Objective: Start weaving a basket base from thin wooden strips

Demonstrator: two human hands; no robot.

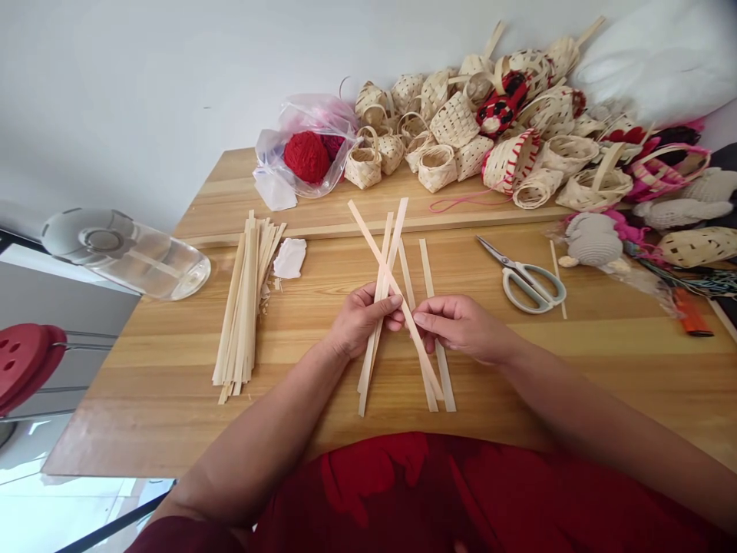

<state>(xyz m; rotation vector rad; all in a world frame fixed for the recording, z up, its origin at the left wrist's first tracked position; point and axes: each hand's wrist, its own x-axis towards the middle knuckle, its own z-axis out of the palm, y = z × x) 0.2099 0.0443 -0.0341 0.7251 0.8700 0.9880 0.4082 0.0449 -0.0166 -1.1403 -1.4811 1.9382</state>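
Note:
My left hand [362, 319] pinches a small bunch of pale flat strips [385, 261] near their middle, holding them just above the wooden table [173, 399]. My right hand [461, 326] grips one crossing strip [368, 234] that runs diagonally from upper left to lower right over the bunch. Two more strips [427, 269] lie flat on the table under my right hand. The fingertips of both hands nearly touch where the strips cross.
A stack of spare strips [245, 299] lies at the left beside a white scrap [289, 258]. Scissors [527, 280] rest at the right. Several woven small baskets [461, 123], a bag with red yarn [308, 153], a clear jar [138, 261] and an orange lighter [691, 315] surround the area.

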